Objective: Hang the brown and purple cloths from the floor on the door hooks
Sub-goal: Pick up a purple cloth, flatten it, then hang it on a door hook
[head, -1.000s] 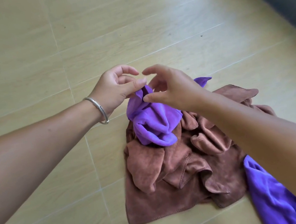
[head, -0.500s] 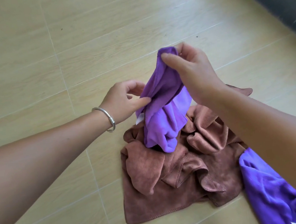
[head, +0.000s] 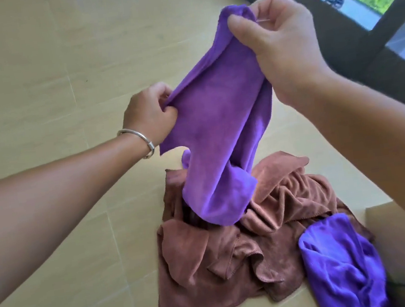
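Right hand [head: 281, 39] pinches top corner of purple cloth [head: 221, 125], raised highest. Left hand [head: 150, 116], bracelet [head: 140, 142] at wrist, grips the cloth's left edge lower down. Cloth hangs between them; bottom end touches crumpled brown cloth [head: 223, 261] on floor [head: 32, 85]. Second purple cloth [head: 345, 266] lies against brown one, lower right.

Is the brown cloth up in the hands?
No, the brown cloth lies on the floor; both hands hold the purple cloth.
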